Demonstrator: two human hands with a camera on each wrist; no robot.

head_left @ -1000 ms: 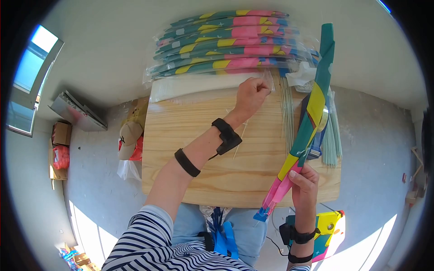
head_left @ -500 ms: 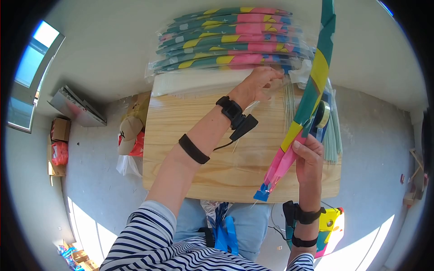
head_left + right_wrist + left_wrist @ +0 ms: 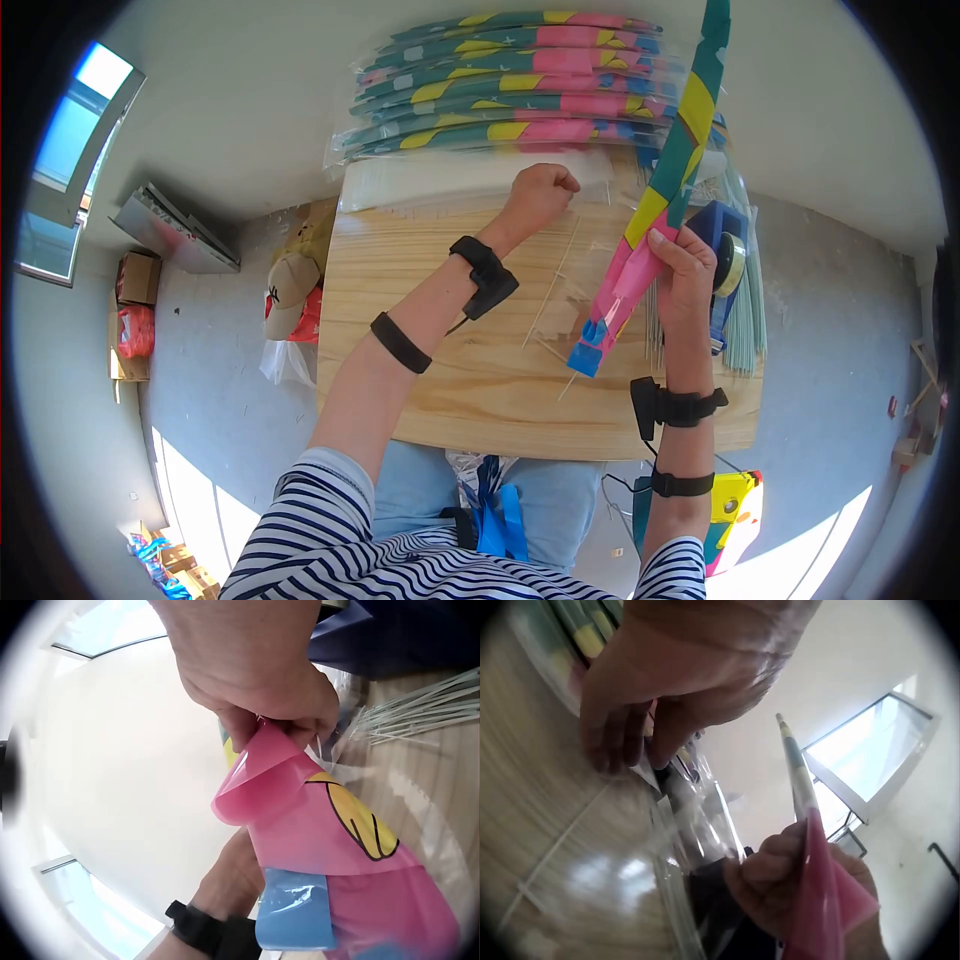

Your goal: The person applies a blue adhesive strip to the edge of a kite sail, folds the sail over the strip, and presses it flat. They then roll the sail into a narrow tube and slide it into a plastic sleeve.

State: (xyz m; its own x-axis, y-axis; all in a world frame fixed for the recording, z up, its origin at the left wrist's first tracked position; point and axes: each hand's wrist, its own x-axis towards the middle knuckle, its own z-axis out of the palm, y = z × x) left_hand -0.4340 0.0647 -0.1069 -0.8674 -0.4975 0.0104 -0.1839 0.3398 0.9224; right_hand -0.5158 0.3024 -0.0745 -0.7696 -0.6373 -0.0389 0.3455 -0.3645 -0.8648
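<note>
A rolled printed plastic sheet in green, yellow, pink and blue slants up over the table's right side. A thin rod pokes from its lower blue end. My right hand pinches its pink part, thumb on top; in the right wrist view the fingers grip a pink fold. My left hand is near the front edge of a flat white stack of plastic. Clear plastic film shows right at its bent fingertips in the left wrist view; I cannot tell whether they hold it.
Several bagged printed rolls lie at the back of the wooden table. A blue tape dispenser and a bundle of pale thin sticks are on the right. One loose stick lies mid-table. A cap is beyond the left edge.
My left hand reached right past the white stack, then drew back left with its fingers bending in. My right hand moved forward with the rolled sheet, whose blue end now lies farther over the table.
</note>
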